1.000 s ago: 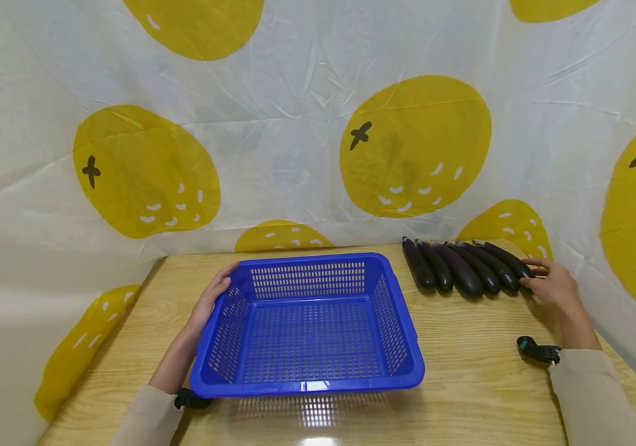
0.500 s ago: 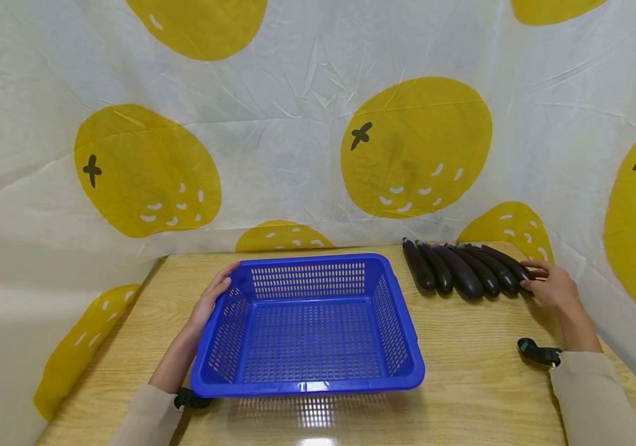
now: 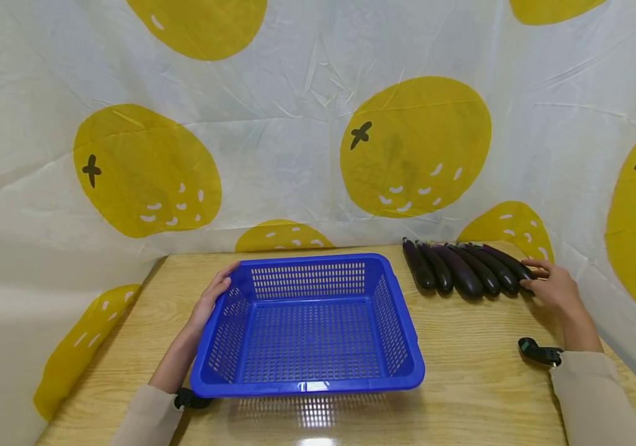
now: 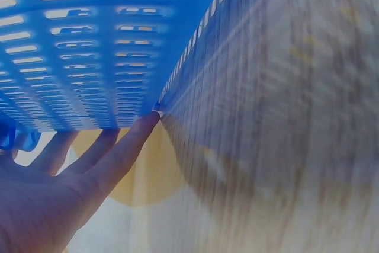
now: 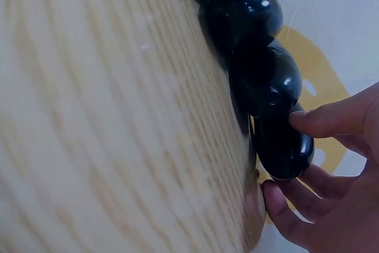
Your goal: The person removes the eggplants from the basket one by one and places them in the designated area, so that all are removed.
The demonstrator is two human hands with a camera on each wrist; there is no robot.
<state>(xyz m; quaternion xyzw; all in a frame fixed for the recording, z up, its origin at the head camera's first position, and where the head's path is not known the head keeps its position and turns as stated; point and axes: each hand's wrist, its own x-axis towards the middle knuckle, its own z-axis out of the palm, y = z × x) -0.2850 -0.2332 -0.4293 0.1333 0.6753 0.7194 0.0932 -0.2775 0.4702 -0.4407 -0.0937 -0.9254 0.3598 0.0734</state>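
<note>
Nearest the viewer, two beige sleeves enter from the bottom edge, one at each side, each with a small black wrist device at the cuff. One blue perforated basket (image 3: 307, 325) stands on the wooden surface (image 3: 463, 371) left of centre, its near rim towards the viewer, nothing inside it.

Left hand (image 3: 209, 303): lies against the outer left wall of the basket at its far-left corner. Fingers are straight and spread along the plastic; in the left wrist view the fingertips (image 4: 145, 124) touch the lower edge of the wall where it meets the surface. It presses or rests there and grips nothing.

Right hand (image 3: 553, 286): at the far right of the surface, at the near end of the rightmost eggplant (image 3: 510, 263). In the right wrist view the thumb sits on one side of that dark rounded end and the curled fingers (image 5: 284, 208) on the other, so the hand is closed lightly round it. The eggplant lies on the surface, not lifted.

Count: five eggplants (image 3: 463, 269) in one row, side by side and touching, at the far right of the surface, right of the basket and apart from it, stems pointing far.

Behind all stands a white cloth backdrop (image 3: 295, 124) printed with yellow oranges
</note>
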